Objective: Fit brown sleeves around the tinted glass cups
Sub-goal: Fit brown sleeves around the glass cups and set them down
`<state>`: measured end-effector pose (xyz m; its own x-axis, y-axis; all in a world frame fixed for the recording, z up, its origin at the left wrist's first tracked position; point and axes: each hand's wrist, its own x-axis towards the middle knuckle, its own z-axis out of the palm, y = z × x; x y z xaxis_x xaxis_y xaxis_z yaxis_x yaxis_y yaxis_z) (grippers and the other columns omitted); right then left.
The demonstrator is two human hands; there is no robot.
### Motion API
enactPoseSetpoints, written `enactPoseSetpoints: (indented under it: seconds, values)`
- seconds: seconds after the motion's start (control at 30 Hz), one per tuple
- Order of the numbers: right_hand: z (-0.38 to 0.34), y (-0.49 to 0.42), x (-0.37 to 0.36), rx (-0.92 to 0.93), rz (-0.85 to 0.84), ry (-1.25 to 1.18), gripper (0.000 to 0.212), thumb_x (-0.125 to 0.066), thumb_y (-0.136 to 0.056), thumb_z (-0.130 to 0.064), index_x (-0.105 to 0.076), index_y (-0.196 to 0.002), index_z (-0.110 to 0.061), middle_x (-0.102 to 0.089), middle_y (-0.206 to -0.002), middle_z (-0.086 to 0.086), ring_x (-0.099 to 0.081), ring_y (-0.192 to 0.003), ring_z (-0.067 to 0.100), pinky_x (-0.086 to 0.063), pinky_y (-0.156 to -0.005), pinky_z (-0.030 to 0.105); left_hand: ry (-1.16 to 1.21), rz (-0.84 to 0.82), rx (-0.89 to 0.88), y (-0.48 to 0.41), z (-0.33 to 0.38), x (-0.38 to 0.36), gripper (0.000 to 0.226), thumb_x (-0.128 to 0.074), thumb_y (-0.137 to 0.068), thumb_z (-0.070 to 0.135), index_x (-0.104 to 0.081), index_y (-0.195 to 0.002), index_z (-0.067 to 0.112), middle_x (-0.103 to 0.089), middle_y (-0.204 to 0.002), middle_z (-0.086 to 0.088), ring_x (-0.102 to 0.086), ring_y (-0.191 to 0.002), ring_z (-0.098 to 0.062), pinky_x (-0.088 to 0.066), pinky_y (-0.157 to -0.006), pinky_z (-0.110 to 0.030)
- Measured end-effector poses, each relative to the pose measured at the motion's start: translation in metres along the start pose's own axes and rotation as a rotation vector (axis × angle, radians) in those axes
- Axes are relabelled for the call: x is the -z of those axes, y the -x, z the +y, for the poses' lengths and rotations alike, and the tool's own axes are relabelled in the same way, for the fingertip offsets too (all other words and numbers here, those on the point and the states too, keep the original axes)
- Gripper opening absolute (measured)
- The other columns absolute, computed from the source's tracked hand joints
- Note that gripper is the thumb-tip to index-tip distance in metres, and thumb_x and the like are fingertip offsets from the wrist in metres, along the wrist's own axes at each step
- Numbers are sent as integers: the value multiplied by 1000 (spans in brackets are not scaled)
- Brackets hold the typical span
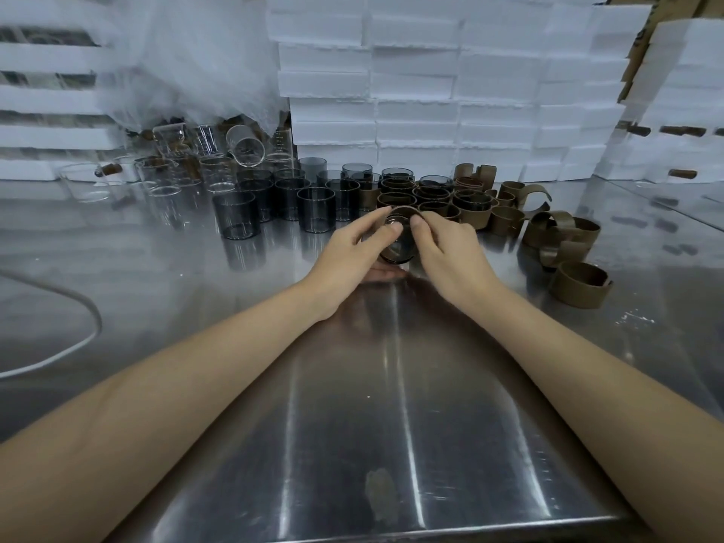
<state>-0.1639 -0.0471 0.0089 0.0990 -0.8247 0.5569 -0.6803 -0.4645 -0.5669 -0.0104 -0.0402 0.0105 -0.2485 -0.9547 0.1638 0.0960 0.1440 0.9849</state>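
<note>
I judge the main risk to be the brown sleeve (pixel 405 209) seating crooked if one thumb pushes harder than the other. The smooth glass could also slip from the grip, strike the steel table (pixel 391 386), and knock the sleeved cups (pixel 431 195) just behind it. My left hand (pixel 344 254) and right hand (pixel 450 252) both curl round the tinted glass cup (pixel 403 239), thumbs pinching at its rim. It sits mid-table between the bare tinted cups (pixel 316 209) and the loose sleeves (pixel 564 237). The cup looks dark and smoky, tipped toward me, with a brown band round its wall. I cannot tell whether the band is fully home.
</note>
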Motion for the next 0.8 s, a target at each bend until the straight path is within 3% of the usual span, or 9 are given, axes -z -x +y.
enactPoseSetpoints:
  seconds: [0.1,0.23,0.4,0.53,0.7,0.8]
  values:
    - [1,0,-4,-1,6,72,32,-33,-105,-27,-60,-90,-17,-57,-72,-3,-54,-72,19,-31,-65,28,-73,-17,-39,0,-2,0,53,-68,-91,15,-51,-141,19,-62,-130,-1,-72,-97,-22,-59,-81,-30]
    - [-1,-1,-2,-5,30,115,34,-33,-105,-26,-48,-75,-20,-54,-68,1,-56,-74,28,-32,-65,32,-67,-43,-42,2,-2,-1,55,-72,-88,11,-53,-138,21,-66,-124,-2,-73,-91,-31,-60,-84,-35]
    - [-5,-2,1,-37,-3,11,44,-36,-104,-29,-51,-65,-17,-57,-63,0,-51,-64,15,-30,-61,35,-32,-31,-33,0,0,0,45,-61,-91,2,-58,-131,22,-66,-124,-7,-73,-92,-26,-60,-77,-31]
    - [-3,-5,3,-63,-19,-55,45,-40,-103,-29,-62,-74,-3,-64,-69,12,-53,-67,19,-37,-66,33,-7,-27,-3,-2,0,0,48,-56,-91,-1,-58,-134,20,-63,-128,-10,-72,-99,-24,-60,-77,-29]
    - [1,-8,3,-39,-19,-33,41,-41,-103,-20,-49,-63,-24,-48,-57,-11,-49,-56,-2,-33,-55,10,-4,-11,25,-3,0,1,59,-56,-90,-5,-49,-143,19,-51,-142,-8,-74,-90,-28,-60,-81,-29]
    - [4,-8,3,-22,-29,-1,31,-42,-103,-17,-52,-74,-20,-47,-58,-15,-49,-58,-8,-32,-56,7,-1,-24,19,-4,-1,2,59,-56,-89,-8,-51,-141,18,-52,-141,-9,-74,-87,-31,-59,-76,-25]
